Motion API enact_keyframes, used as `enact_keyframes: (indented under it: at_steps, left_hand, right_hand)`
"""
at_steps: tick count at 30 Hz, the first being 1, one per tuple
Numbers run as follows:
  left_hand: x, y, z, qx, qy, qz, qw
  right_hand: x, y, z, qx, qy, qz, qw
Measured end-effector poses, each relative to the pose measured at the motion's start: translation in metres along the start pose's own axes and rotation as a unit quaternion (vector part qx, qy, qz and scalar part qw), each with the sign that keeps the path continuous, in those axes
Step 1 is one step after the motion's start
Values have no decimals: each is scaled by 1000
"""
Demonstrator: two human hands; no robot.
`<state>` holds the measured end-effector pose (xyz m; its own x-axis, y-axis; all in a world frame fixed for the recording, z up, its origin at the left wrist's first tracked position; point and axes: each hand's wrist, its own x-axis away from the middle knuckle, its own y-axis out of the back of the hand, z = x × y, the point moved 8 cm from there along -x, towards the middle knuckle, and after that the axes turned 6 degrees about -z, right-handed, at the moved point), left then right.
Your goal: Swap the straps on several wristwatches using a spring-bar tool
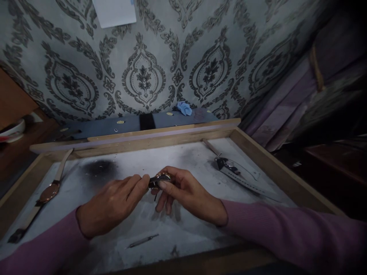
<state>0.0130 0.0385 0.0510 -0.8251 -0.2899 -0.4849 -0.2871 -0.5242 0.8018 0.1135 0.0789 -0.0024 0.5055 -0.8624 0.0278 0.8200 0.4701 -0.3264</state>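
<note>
Above the middle of a wood-rimmed tray, both hands are on a wristwatch (164, 178) with a dark dial. My right hand (187, 191) pinches the watch case between thumb and forefinger, its other fingers curled below. The fingers of my left hand (116, 200) are closed on the dark strap (152, 182) beside the case; their tips are partly hidden. Nearer to me, a slim metal spring bar tool (142, 241) lies on the pale tray surface, touched by neither hand.
A wristwatch with a light strap (49, 192) lies at the tray's left. Another watch (228, 164) with long strap pieces is at the right. The wooden rim (163, 133) surrounds the work area. Behind it, a crumpled blue cloth (184, 108) rests on a blue box (129, 126) against the patterned wall.
</note>
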Motion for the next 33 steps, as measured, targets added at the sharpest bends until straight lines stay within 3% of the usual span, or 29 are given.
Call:
enact_keyframes:
  at_steps: [11,33]
  left_hand:
    - [-4,6,-3,-17,-16,-14,1000]
    - [-8,12,-2,-29,-23,-28,999]
  right_hand:
    - [2,-1,4,62,25,-7,998]
    - [2,-1,8,85,46,-9,995]
